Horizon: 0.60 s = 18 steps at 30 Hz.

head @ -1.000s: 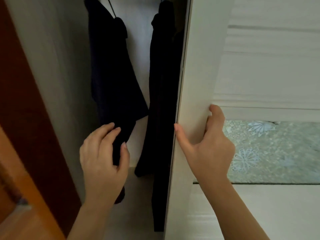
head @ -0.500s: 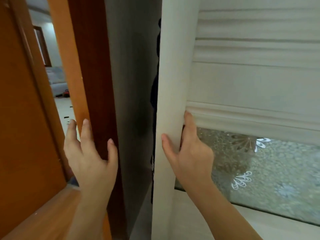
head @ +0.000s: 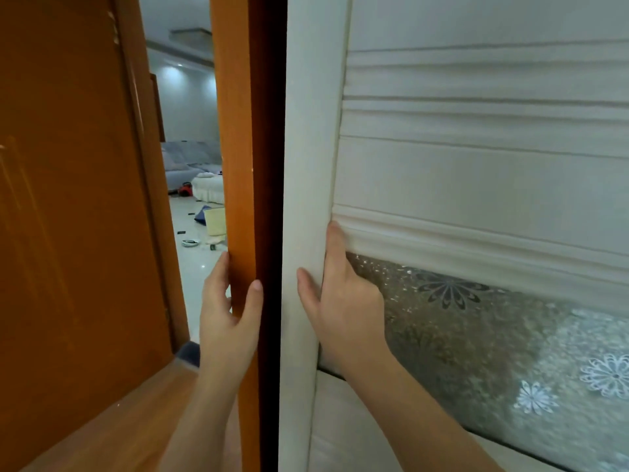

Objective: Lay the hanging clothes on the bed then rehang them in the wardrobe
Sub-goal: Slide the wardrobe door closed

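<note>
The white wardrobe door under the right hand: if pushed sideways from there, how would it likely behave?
The wardrobe door looks like a rigid framed panel, so it should move as one piece without flexing. Its patterned glass inset probably adds weight and fragility. The right hand presses flat against a smooth frame and might slip.

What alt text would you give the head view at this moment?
Two bare hands frame a nearly shut cream wardrobe door: the right hand presses flat on its edge beside a frosted flower-patterned glass panel, while the left hand wraps the orange wooden door frame. No clothes are visible.
</note>
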Tool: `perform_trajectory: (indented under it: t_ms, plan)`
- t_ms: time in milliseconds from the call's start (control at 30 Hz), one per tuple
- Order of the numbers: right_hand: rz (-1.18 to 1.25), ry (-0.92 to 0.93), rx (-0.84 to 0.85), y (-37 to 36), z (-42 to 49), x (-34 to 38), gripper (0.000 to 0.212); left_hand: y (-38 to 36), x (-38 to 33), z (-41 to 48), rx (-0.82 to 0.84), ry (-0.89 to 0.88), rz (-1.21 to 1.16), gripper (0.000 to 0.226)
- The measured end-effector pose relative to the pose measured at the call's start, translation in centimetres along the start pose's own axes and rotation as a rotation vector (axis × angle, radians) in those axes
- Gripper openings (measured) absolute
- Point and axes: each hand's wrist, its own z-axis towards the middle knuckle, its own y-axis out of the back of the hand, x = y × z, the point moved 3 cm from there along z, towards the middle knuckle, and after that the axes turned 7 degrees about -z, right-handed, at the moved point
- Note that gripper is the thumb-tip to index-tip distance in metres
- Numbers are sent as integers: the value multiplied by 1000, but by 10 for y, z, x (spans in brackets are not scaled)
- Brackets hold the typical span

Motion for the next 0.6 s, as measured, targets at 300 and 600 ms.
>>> perform_trajectory:
  t_ms: [300,600]
  plan:
    - [-22,10,-62,-19,6,21,52,2,7,5,11,-42,4,58]
    - [-11,49,-38,-20,2,20,52,-5,7,3,-58,-45,-21,58]
